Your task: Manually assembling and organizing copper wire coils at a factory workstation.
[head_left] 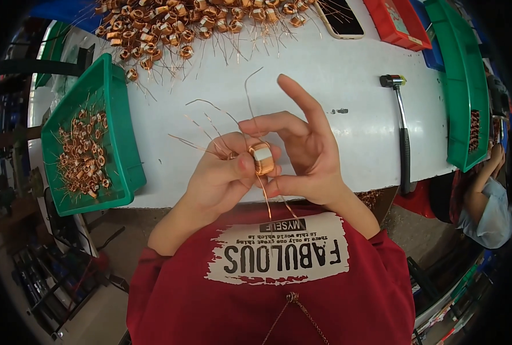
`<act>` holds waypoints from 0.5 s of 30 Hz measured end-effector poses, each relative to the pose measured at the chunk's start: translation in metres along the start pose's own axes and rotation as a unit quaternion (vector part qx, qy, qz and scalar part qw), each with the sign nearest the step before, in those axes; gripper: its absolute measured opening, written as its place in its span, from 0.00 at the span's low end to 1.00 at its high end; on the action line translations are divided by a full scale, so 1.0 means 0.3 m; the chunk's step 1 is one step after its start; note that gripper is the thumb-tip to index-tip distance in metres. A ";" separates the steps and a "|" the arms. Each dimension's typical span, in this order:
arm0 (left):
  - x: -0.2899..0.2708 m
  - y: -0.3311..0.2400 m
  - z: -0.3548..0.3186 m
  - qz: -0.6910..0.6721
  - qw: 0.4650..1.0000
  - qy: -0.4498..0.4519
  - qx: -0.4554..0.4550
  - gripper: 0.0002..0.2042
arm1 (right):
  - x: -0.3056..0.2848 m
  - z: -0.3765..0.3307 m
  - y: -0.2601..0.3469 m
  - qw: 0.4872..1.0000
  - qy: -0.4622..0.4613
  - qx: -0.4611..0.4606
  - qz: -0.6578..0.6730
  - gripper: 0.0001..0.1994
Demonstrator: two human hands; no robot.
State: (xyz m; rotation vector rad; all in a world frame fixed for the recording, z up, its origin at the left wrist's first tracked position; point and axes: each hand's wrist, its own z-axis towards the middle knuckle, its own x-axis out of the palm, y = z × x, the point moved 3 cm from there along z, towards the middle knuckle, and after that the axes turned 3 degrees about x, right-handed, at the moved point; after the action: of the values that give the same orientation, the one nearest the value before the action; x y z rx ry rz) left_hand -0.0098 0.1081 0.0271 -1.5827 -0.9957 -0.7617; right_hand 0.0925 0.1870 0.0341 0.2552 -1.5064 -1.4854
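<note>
Your left grip (218,177) is clamped on a copper coil (262,161); your right grip (316,152), thumb and finger apart, spans it, contact unclear. On the bench (175,121), a coil heap (178,22) lies beyond both grips, a hammer (405,149) to their right; a green bin (128,135) sits left.

1. Shirt (221,310): white panel (276,247), print legible, upside down in view.
2. Panel: one word in large dark capitals (285,257); above it, two lines of small dark print (283,237).
3. Black strip (282,225), panel's top edge in view: one word, pale capitals.
</note>
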 end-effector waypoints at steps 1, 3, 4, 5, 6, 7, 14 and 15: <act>-0.001 0.005 0.003 0.004 1.000 0.008 0.003 0.12 | -0.002 -0.002 0.001 1.000 -0.014 -0.009 0.019 0.49; -0.003 0.016 0.011 0.012 1.000 0.027 0.006 0.12 | -0.009 -0.008 0.005 0.997 -0.045 -0.027 0.055 0.49; -0.008 0.021 0.014 0.010 1.000 0.029 0.008 0.12 | -0.012 -0.015 0.009 0.997 -0.043 -0.027 0.052 0.49; -0.015 0.027 0.015 0.021 0.999 0.033 0.000 0.11 | -0.020 -0.024 0.014 0.998 -0.056 -0.025 0.032 0.49; -0.022 0.031 0.016 0.033 0.999 0.036 -0.007 0.11 | -0.029 -0.034 0.021 0.997 -0.068 -0.023 0.011 0.49; -0.027 0.036 0.017 0.044 0.998 0.040 -0.013 0.11 | -0.039 -0.044 0.027 0.997 -0.079 -0.020 -0.009 0.49; 0.042 0.061 0.038 0.044 0.993 -0.040 -0.100 0.13 | -0.103 -0.067 0.056 0.984 -0.110 0.005 -0.140 0.49; 0.047 0.065 0.039 0.029 0.995 -0.028 -0.088 0.12 | -0.106 -0.063 0.061 0.986 -0.086 -0.012 -0.139 0.50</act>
State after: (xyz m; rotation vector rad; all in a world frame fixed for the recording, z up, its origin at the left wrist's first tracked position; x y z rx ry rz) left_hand 0.0136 0.1209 0.0282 -1.7850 -0.9391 -0.7862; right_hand 0.1308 0.2018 0.0308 0.3404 -1.6388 -1.7845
